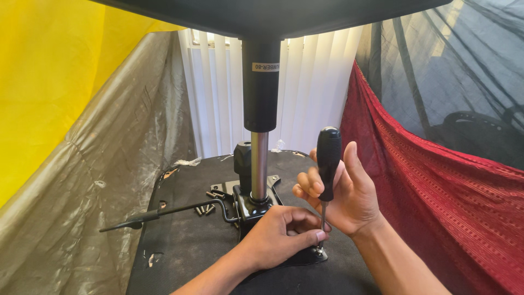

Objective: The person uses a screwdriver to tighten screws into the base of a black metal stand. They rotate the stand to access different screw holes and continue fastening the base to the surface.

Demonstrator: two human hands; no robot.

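Left hand (281, 235) pinches the screwdriver (327, 164) shaft at the screw (319, 251); right hand (344, 194) grips its handle.

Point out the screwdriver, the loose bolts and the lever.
screwdriver (328, 158), head view, on the black handle held in the right hand (349, 199).
loose bolts (206, 209), head view, on the cluster lying on the black fabric.
lever (164, 213), head view, on the thin black rod's middle.

head cam | one view only | looks forward and slightly down from above the person's forearms | close range | faces white window blinds (305, 93)
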